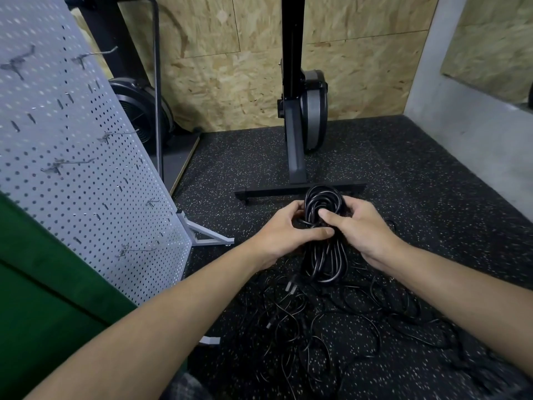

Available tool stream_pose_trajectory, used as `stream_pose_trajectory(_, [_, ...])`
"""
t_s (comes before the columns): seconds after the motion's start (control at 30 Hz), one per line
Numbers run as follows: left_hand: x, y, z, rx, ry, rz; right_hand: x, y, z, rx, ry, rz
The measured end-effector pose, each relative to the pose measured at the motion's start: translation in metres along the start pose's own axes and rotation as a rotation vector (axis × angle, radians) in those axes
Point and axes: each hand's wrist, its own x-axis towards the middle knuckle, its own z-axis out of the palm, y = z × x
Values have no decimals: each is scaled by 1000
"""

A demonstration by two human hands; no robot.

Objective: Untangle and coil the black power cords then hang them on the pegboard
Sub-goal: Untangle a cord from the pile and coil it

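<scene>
Loose black cords [331, 327] sprawl tangled on the speckled floor [418, 174] at six o'clock; just beyond, the left hand [284, 236] and right hand [363, 232] grip a coiled cord [324, 264] at its middle, fingers curled round it; the pegboard [72, 157] with metal hooks [121, 134] stands at nine o'clock; an exercise machine [297, 157] stands at twelve.

HEAD VIEW: A single wide-angle camera, worn on the person's head, looks forward and steeply down at the speckled floor [403, 174]. The pegboard [72, 157] stands close along the frame's left side. Right of the pegboard, close under the lens near frame centre, the left hand [284, 235] and right hand [367, 235] grip a coiled cord [323, 197]. Beyond the pegboard, a chipboard wall [230, 82] closes the view.
</scene>
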Motion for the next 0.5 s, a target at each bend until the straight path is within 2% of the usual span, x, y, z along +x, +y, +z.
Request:
stream_pose_trajectory(0.1, [0,-2,-2,18,30,41,0,-2,1,-15,0,14])
stream_pose_trajectory(0.33, [-1,1,-4,-3,10,-12,3,-3,3,-64,24,32])
stream_pose_trajectory(0.43, [-1,4,-1,-39,26,-47,3,-1,2,-172,44,-34])
stream_pose_trajectory(0.5, [1,6,-1,-49,28,-71,2,-2,1,-153,26,-34])
